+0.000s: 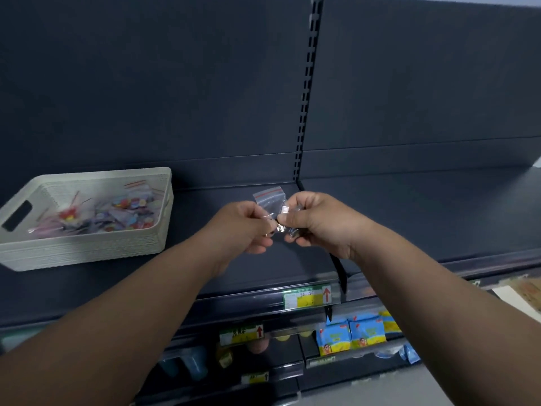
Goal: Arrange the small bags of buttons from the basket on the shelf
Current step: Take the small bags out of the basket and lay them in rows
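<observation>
Button bag (270,200) | red seal up | pinched: left hand (246,227), right hand (316,221)

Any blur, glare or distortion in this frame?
Head view: wide-angle bending bows the shelf; basket contents and lower packets look soft, blurred; light is dim and even; clear bag pinched by left hand and right hand shows small highlights.

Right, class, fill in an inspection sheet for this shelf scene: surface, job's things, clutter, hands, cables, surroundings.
Surface: dark shelf, carrying the basket at its left.
Job's things: white basket holds bags of buttons; one small clear bag is held above the shelf.
Clutter: nothing seen.
Hands: left hand and right hand both pinch the small clear bag.
Cables: nothing seen.
Surroundings: price labels and blue packets on lower shelves.
</observation>
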Motion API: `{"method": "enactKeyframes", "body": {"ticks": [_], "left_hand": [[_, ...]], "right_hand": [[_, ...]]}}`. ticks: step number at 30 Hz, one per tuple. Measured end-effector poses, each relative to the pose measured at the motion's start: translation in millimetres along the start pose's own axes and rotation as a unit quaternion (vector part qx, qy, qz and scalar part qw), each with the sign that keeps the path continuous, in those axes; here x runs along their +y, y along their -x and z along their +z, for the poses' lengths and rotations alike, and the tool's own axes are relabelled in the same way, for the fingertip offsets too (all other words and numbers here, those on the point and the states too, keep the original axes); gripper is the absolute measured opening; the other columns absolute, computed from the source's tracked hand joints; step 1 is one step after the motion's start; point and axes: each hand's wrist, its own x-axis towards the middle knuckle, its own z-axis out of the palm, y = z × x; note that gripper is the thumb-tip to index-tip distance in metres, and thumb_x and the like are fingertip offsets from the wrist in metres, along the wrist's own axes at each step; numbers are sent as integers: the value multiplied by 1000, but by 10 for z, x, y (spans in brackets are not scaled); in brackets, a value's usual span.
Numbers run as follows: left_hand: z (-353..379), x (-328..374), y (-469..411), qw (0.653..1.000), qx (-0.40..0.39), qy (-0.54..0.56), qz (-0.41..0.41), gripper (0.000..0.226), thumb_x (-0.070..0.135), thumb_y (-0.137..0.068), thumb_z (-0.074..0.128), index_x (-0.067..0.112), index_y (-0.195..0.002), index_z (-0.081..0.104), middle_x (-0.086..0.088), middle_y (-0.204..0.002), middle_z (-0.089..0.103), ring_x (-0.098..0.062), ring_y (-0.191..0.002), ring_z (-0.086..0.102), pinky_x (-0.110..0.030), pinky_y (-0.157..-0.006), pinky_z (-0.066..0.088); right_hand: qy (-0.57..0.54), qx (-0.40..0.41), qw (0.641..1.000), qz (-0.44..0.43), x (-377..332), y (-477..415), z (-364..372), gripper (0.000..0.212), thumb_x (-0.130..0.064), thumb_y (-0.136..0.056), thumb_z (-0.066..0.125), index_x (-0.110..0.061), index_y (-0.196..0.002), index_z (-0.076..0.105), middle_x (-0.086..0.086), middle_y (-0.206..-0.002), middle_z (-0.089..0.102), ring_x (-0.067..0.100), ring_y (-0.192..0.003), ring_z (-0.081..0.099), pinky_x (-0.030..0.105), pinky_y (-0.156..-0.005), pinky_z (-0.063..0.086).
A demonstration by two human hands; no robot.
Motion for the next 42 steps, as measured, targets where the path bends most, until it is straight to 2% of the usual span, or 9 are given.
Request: {"method": "enactKeyframes", "body": {"ticks": [8, 12, 15, 19, 25, 28, 34, 39, 42], "left_hand": [[-205, -20, 115, 999, 48, 12, 0, 13, 7, -89, 60, 13, -79, 56, -7, -73, 69, -19, -66, 66, -30, -65, 54], [-485, -100, 124, 984, 127, -122, 35, 8, 20, -87, 65, 13, -86, 62, -5, -81, 67, -15, -74, 60, -31, -72, 49], [-878, -226, 103, 916, 224, -324, 72, 23, 29, -84, 67, 17, -103, 62, 0, -103, 62, -16, -96, 57, -29, -84, 45], [-1330, -461, 40, 828, 257, -496, 50, 51, 38, -80, 67, 17, -125, 55, -7, -126, 56, -27, -115, 52, -39, -96, 42], [-1526, -740, 2, 753, 213, -623, 17, 25, 28, -90, 51, 26, -111, 63, -2, -109, 67, -27, -106, 58, -36, -91, 35], [-1500, -776, -62, 778, 198, -589, 91, 16, 14, -87, 51, 18, -93, 65, -6, -92, 69, -31, -92, 61, -33, -82, 41], [-1181, -679, -148, 813, 138, -543, 158, 15, 12, -86, 52, 13, -92, 66, -8, -91, 69, -29, -87, 61, -30, -69, 45], [-641, -536, -251, 820, 75, -539, 177, 10, 17, -90, 52, 21, -81, 50, -4, -91, 65, -28, -87, 61, -31, -69, 46], [-322, -460, -324, 827, 32, -525, 200, 8, 15, -91, 49, 18, -85, 52, -3, -93, 65, -26, -87, 60, -34, -73, 49]], "right_hand": [[13, -43, 999, -2, -74, -177, 224, 20, -12, -86, 66, -21, -75, 53, -3, -68, 64, 12, -61, 63, 20, -52, 44], [4, -48, 999, 6, -85, -313, 359, 21, -13, -87, 65, -23, -73, 52, -2, -73, 63, 11, -60, 62, 20, -53, 45], [-7, -40, 999, 12, -106, -425, 518, 23, -13, -88, 64, -23, -73, 50, -2, -74, 61, 11, -60, 61, 20, -54, 46], [-16, -32, 999, 11, -139, -575, 742, 23, -13, -88, 65, -22, -75, 48, -3, -71, 60, 12, -59, 62, 21, -54, 46], [-7, -21, 1000, -1, -179, -749, 929, 23, -13, -87, 64, -22, -73, 49, -2, -69, 59, 10, -55, 61, 21, -49, 44], [-3, -16, 1000, -6, -188, -782, 935, 25, -11, -88, 64, -22, -72, 48, -4, -66, 58, 10, -54, 61, 20, -49, 44], [-4, 7, 1000, -16, -183, -761, 796, 27, -8, -88, 63, -21, -70, 48, -5, -61, 57, 11, -52, 59, 21, -49, 45], [-3, 42, 999, -25, -163, -684, 512, 25, -6, -87, 63, -19, -72, 49, -5, -57, 59, 14, -54, 58, 22, -49, 44], [-6, 64, 997, -30, -136, -609, 280, 23, -4, -87, 63, -17, -72, 50, 1, -61, 59, 17, -55, 56, 23, -47, 43]]}}
